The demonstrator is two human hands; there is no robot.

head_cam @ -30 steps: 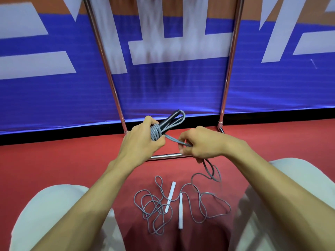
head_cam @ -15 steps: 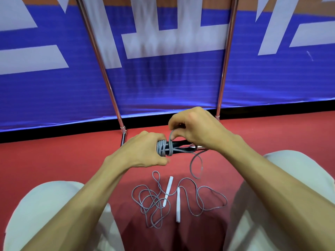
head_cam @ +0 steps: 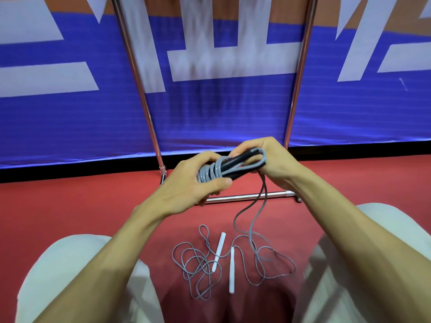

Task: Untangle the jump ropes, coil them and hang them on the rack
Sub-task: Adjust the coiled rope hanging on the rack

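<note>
Left hand (head_cam: 186, 183) keeps its grip curled round the coiled jump rope (head_cam: 224, 167); right hand (head_cam: 272, 164) has dropped to clutch its far end.

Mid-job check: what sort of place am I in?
Likely a sports hall or gym: red sports floor, long blue banner with big white lettering, and a chrome tube rack with a white-handled grey jump rope lying before it.
</note>
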